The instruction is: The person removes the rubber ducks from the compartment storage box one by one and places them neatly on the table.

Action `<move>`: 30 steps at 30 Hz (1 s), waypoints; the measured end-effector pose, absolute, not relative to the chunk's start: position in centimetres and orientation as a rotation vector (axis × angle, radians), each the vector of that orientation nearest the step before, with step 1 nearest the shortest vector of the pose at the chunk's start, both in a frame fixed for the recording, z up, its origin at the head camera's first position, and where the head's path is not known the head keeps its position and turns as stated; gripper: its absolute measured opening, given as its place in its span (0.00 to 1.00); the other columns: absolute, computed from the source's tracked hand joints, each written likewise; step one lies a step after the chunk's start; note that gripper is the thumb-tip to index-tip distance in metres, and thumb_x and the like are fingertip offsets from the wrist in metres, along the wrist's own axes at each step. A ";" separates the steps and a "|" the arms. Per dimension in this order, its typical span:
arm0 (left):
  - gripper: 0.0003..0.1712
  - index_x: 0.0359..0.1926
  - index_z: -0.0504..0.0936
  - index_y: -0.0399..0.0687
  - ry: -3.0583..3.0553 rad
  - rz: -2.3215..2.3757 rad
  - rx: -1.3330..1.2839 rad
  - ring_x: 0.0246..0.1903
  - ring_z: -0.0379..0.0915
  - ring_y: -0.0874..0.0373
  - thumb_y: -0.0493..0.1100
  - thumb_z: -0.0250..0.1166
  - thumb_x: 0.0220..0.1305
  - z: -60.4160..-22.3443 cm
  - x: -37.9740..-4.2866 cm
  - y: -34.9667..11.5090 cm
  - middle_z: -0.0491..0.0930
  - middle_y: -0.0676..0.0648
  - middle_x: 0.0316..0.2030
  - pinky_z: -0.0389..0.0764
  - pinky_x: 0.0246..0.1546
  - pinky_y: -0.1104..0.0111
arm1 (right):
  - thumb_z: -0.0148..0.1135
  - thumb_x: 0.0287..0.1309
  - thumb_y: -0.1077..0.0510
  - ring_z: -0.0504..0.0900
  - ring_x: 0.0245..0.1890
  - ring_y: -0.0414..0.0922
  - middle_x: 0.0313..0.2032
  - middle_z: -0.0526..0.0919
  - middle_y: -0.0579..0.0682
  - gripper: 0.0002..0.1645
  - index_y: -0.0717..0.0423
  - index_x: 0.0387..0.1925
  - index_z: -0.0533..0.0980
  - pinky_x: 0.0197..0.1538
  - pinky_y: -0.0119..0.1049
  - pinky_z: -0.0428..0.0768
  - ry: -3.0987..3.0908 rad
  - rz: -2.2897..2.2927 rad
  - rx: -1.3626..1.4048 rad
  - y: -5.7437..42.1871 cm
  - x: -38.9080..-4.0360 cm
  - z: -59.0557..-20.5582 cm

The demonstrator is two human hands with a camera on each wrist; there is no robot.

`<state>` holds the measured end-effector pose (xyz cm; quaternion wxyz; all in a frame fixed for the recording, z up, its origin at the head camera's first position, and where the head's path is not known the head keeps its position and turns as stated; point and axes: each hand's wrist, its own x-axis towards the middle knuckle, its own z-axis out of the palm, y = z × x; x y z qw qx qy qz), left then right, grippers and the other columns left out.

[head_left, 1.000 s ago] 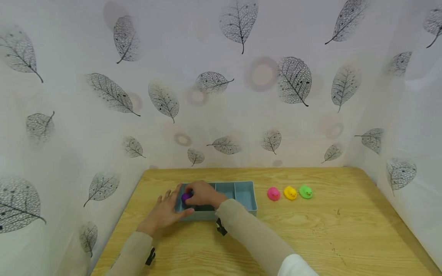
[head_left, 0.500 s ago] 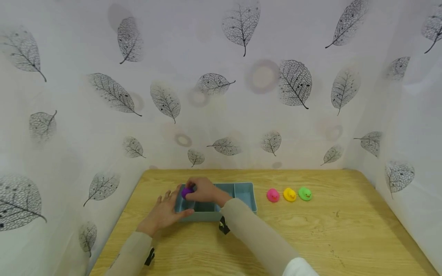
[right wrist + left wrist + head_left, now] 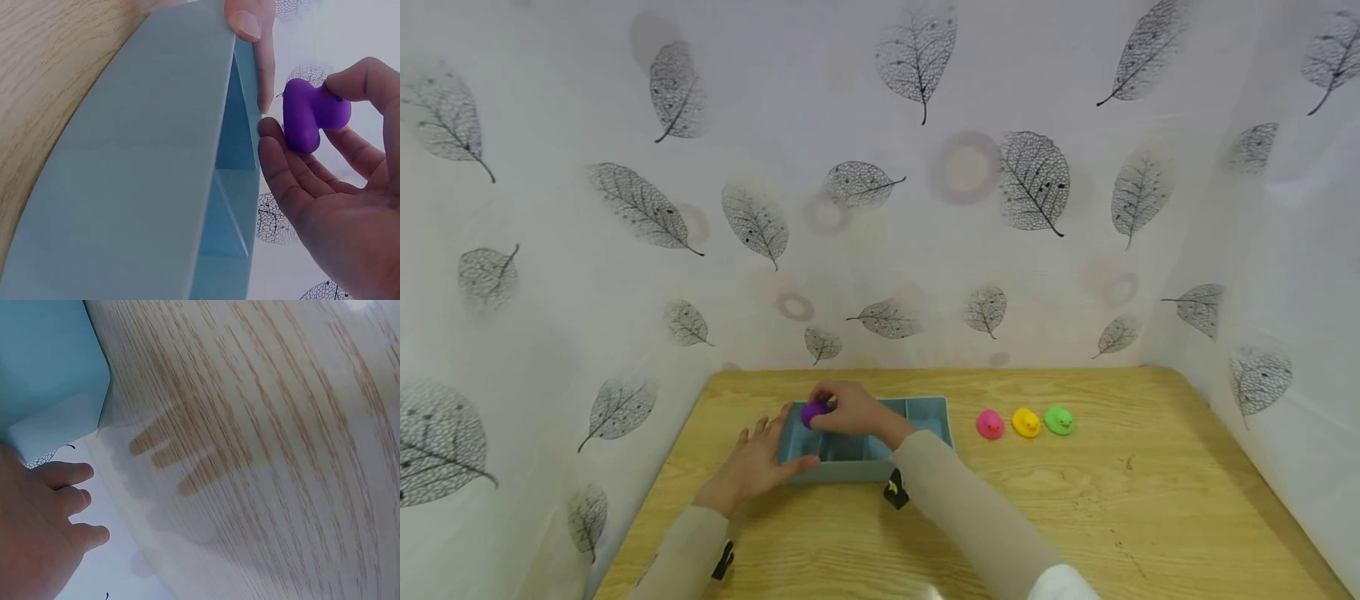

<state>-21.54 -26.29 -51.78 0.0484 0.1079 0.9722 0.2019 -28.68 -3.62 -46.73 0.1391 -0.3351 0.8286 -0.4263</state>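
Observation:
In the head view my right hand (image 3: 855, 412) pinches a purple rubber duck (image 3: 813, 414) over the left part of a blue divided box (image 3: 857, 472). The right wrist view shows the purple duck (image 3: 303, 119) held between thumb and fingers, above the box's rim. My left hand (image 3: 751, 468) rests against the left end of the box. Its thumb lies at the front corner and the index finger along the left rim; the remaining fingers (image 3: 81, 503) stretch out beside it in the left wrist view.
A pink duck (image 3: 990, 425), a yellow duck (image 3: 1026, 422) and a green duck (image 3: 1060, 421) stand in a row right of the box on the wooden table (image 3: 1075, 500). A leaf-patterned curtain (image 3: 880, 250) encloses the back and sides.
My right hand has lifted the purple duck up from the box's left compartment and shifted slightly right. My left hand keeps its place on the box.

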 end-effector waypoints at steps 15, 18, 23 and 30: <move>0.65 0.86 0.42 0.44 2.969 0.614 0.318 0.78 0.49 0.23 0.77 0.59 0.67 -52.0 -21.5 -26.5 0.64 0.28 0.76 0.44 0.77 0.26 | 0.69 0.61 0.57 0.85 0.42 0.37 0.52 0.86 0.53 0.21 0.57 0.56 0.84 0.46 0.30 0.86 2.189 -1.436 -0.967 -0.7 -28.8 -47.1; 0.65 0.86 0.42 0.45 2.969 0.612 0.321 0.78 0.49 0.23 0.78 0.59 0.67 -51.9 -21.5 -26.5 0.64 0.27 0.76 0.44 0.77 0.27 | 0.71 0.61 0.57 0.86 0.44 0.39 0.52 0.87 0.53 0.24 0.58 0.58 0.83 0.48 0.32 0.87 2.180 -1.466 -0.935 0.0 -28.7 -47.0; 0.65 0.86 0.40 0.46 2.961 0.613 0.324 0.78 0.49 0.23 0.78 0.60 0.67 -51.7 -21.3 -26.4 0.64 0.27 0.76 0.43 0.76 0.26 | 0.75 0.60 0.58 0.85 0.47 0.42 0.53 0.86 0.54 0.28 0.57 0.61 0.81 0.51 0.35 0.87 2.217 -1.464 -0.897 1.4 -28.5 -46.6; 0.65 0.86 0.40 0.47 2.963 0.610 0.325 0.79 0.48 0.23 0.77 0.60 0.67 -51.7 -21.3 -26.4 0.64 0.27 0.75 0.43 0.77 0.27 | 0.75 0.59 0.57 0.84 0.47 0.42 0.52 0.86 0.54 0.25 0.55 0.58 0.82 0.49 0.35 0.86 2.344 -1.455 -0.877 3.3 -28.5 -46.7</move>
